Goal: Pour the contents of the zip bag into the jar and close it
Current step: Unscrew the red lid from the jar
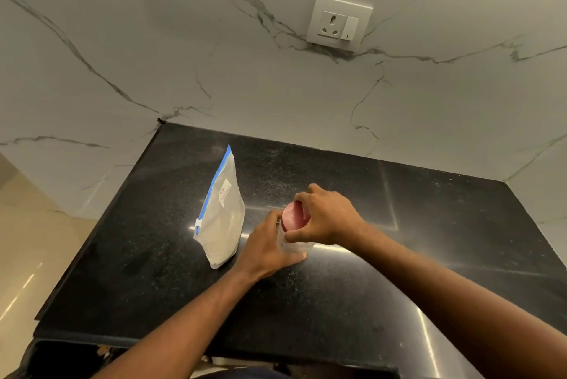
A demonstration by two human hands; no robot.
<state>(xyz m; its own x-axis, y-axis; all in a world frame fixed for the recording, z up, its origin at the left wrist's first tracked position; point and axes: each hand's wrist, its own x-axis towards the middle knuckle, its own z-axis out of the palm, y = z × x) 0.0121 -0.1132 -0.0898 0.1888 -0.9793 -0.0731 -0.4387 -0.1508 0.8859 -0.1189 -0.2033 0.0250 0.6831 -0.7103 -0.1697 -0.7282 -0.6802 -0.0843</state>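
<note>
A clear zip bag (221, 219) with a blue zip strip, a white slider and a small handwritten label stands upright on the black counter (445, 240), its bottom holding pale powder. Just right of it stands a small clear jar (296, 246) with a pink lid (293, 217). My left hand (268, 251) wraps around the jar's body. My right hand (325, 217) grips the pink lid from above, fingers curled around its rim. Most of the jar is hidden by both hands.
A white marble wall rises behind the counter, with a socket and switch plate (339, 22) high up. The counter's left edge (101, 222) drops to a beige floor. The front edge lies close to my body.
</note>
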